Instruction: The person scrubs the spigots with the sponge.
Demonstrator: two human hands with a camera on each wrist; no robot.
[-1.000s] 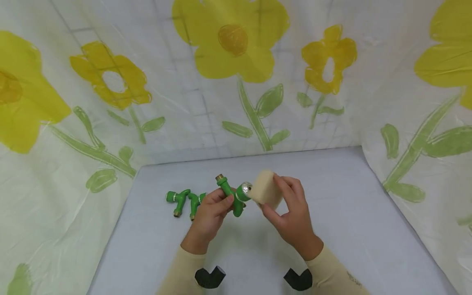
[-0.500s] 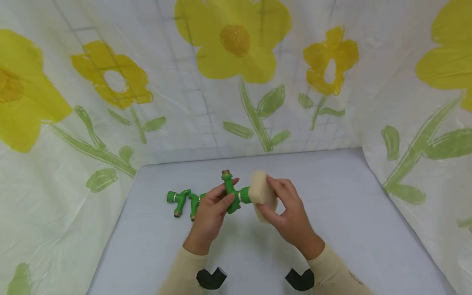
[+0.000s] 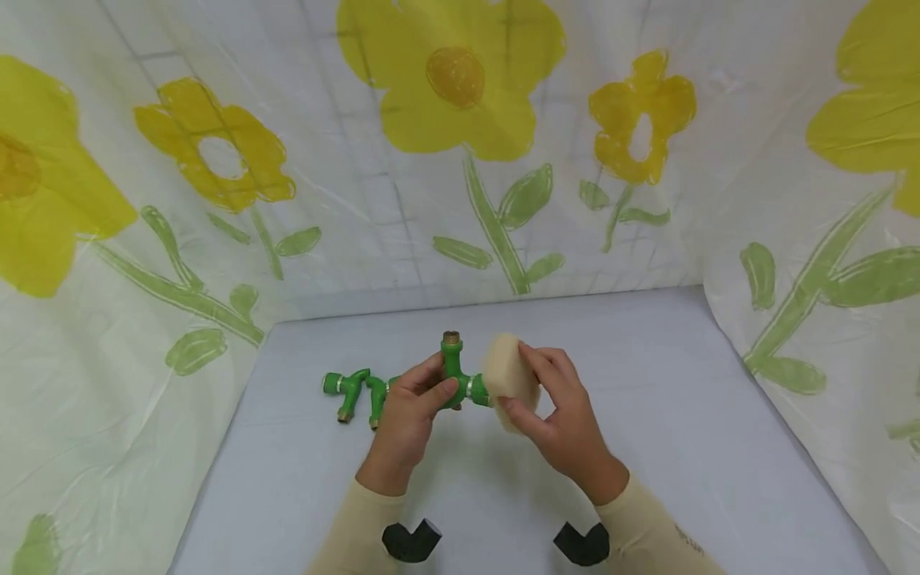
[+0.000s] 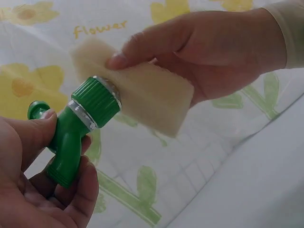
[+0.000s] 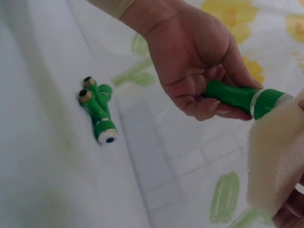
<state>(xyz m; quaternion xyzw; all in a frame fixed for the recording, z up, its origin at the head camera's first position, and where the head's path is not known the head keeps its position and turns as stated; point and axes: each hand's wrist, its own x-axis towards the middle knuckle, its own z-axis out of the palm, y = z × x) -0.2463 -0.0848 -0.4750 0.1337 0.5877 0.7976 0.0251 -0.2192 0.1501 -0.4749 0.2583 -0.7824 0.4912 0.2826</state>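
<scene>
A green faucet with a brass threaded end (image 3: 453,359) is held above the table by my left hand (image 3: 406,419), thumb on one side and fingers on the other. My right hand (image 3: 568,411) pinches a cream sponge (image 3: 509,383) between thumb and fingers. The sponge's broad face lies against the faucet's ribbed green cap (image 4: 97,99), and in the left wrist view it covers the cap's outer end. Two more green faucets lie on the table to the left: one faucet (image 3: 350,391) in full sight, the other faucet (image 3: 377,399) partly behind my left hand.
A pale table (image 3: 647,447) stretches under both hands. Behind it and at its sides hangs a white sheet (image 3: 345,271) painted with yellow flowers and green stems.
The faucet in my left hand has turned so its brass end points upward instead of tilting left. The sponge has shifted slightly left and now covers the cap's end.
</scene>
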